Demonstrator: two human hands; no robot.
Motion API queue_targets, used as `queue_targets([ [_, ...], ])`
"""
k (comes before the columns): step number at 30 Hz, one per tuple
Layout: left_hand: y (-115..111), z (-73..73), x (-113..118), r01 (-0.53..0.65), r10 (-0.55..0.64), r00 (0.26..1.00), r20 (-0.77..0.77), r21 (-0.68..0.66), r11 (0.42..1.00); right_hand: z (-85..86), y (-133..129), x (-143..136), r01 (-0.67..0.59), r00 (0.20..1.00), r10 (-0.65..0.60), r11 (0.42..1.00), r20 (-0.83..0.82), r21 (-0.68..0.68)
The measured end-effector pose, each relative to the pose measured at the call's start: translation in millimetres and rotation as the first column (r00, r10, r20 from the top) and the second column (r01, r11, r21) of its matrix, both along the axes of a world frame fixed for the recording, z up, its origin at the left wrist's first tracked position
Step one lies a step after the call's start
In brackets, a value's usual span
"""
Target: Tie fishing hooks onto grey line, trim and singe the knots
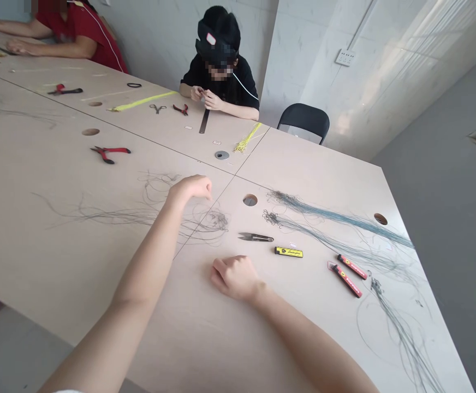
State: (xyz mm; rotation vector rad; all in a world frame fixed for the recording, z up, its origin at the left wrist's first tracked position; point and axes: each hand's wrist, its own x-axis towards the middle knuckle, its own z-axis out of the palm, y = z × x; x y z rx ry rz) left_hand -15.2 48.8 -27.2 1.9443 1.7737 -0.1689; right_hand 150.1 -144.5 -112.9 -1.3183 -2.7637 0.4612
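My left hand (192, 189) is closed above a loose spread of thin dark threads (140, 214), close to their knotted end; what its fingers hold, if anything, is hidden. Nearer to me, my right hand (238, 276) rests closed on the table, and nothing can be made out in it. Beyond the right hand lie small thread snips (256, 237) and a yellow lighter (289, 252). To the right are two red lighters (351, 267) and bundles of blue-green threads (344, 219) with tangled knotted ends.
Red-handled pliers (111, 153) lie at the left on the pale table (58, 251). Across it, a person in black (221, 82) works near a ruler (204, 121) and yellow strands (248, 137). Another person in red (80, 38) sits at far left. A black chair (304, 119) stands behind.
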Motion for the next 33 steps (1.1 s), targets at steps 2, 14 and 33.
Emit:
queue_targets([
  [2,-2,-0.5,1,0.013,-0.014,0.999,-0.031,-0.024,1.000,-0.7,0,0,-0.002,1.000,0.002,1.000,0.000,0.006],
  [14,-4,-6.3,5,0.121,-0.121,0.992,0.029,-0.020,0.992,-1.5,0,0,0.006,1.000,-0.006,1.000,0.005,0.007],
  [33,-50,66.3,-4,-0.119,-0.358,0.874,0.328,0.859,0.497,-1.8,-1,1,0.054,0.990,-0.062,0.996,-0.126,-0.065],
])
